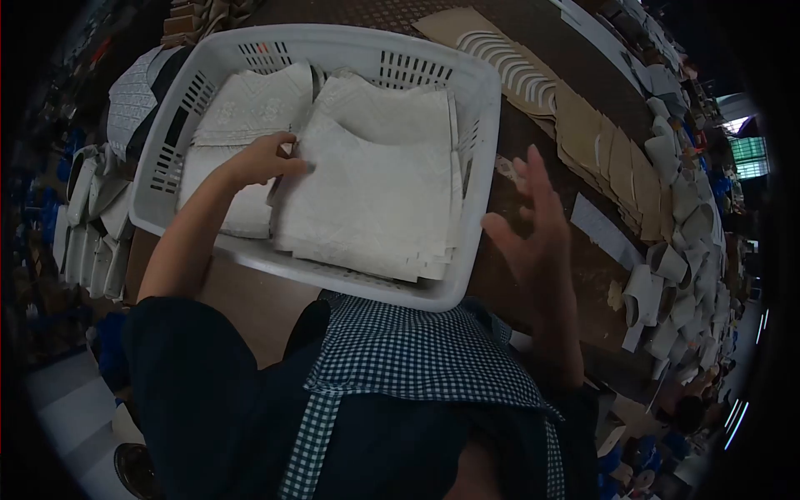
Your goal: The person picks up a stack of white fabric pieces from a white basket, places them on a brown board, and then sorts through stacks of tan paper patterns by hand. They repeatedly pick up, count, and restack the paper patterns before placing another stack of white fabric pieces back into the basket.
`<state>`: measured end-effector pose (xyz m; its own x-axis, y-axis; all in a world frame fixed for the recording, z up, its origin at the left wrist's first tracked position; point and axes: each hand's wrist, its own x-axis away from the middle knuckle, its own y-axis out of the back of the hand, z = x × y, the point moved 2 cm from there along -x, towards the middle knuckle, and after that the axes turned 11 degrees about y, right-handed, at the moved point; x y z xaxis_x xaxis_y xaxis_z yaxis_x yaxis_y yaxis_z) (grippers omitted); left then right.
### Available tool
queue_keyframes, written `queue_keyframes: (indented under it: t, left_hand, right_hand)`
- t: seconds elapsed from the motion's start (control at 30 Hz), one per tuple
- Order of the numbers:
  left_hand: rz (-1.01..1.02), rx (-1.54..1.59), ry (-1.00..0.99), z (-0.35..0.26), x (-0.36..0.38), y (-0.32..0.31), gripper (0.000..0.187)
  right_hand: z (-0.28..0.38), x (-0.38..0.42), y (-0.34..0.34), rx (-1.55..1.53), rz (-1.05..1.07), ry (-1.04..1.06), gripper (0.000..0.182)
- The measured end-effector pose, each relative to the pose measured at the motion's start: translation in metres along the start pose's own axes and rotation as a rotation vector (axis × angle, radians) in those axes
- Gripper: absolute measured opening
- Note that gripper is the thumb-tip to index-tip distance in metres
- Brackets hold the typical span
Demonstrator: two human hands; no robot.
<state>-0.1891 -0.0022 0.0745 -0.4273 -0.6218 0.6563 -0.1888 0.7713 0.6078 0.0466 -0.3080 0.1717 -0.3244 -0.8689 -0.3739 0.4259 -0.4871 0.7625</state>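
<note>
The left hand [257, 163] has its fingers half-curled, narrow, at the edge of the stacked patterned pieces [375, 196]; whether they pinch one, I cannot tell. The right hand [540, 229] is spread wide, beside the plastic basket [486, 158] holding them. A one-sided drag could skew the loose layers.

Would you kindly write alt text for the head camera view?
The left hand touches a stack of pale, patterned pieces in a white plastic basket, while the right hand is held open beside it. Below is a checked apron; brown pieces lie on the dark table to the right.
</note>
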Motion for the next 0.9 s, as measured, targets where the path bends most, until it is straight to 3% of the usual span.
queue_keyframes:
  t: [0.13, 0.23, 0.33, 0.47, 0.57, 0.73, 0.83, 0.9]
  left_hand:
    - [-0.391, -0.398, -0.237, 0.008, -0.022, -0.002, 0.07]
    - [-0.425, -0.364, -0.602, -0.031, -0.018, -0.02, 0.062]
    - [-0.368, -0.473, -0.823, -0.066, -0.024, -0.06, 0.065]
    - [-0.282, -0.654, -0.723, -0.064, -0.051, -0.116, 0.077]
    - [-0.045, -0.666, -0.642, -0.074, -0.016, -0.103, 0.082]
    - [-0.06, -0.739, -0.602, -0.062, -0.032, -0.111, 0.107]
    - [0.003, -0.973, -0.44, -0.087, -0.023, -0.105, 0.104]
    - [-0.088, -1.021, -0.383, -0.116, -0.013, -0.096, 0.096]
  right_hand:
    - [-0.026, 0.027, 0.011, -0.36, -0.048, -0.185, 0.053]
    - [-0.038, 0.045, -0.001, -0.429, -0.022, -0.198, 0.042]
    - [-0.031, 0.048, -0.01, -0.377, 0.01, -0.128, 0.038]
    - [-0.027, 0.053, -0.006, -0.299, 0.087, -0.075, 0.039]
    - [-0.042, 0.074, 0.002, -0.37, 0.087, -0.176, 0.037]
    - [-0.078, 0.098, 0.01, -0.52, 0.006, -0.311, 0.033]
    - [-0.111, 0.112, 0.018, -0.491, 0.108, -0.34, 0.035]
    - [-0.142, 0.127, 0.033, -0.498, 0.141, -0.365, 0.035]
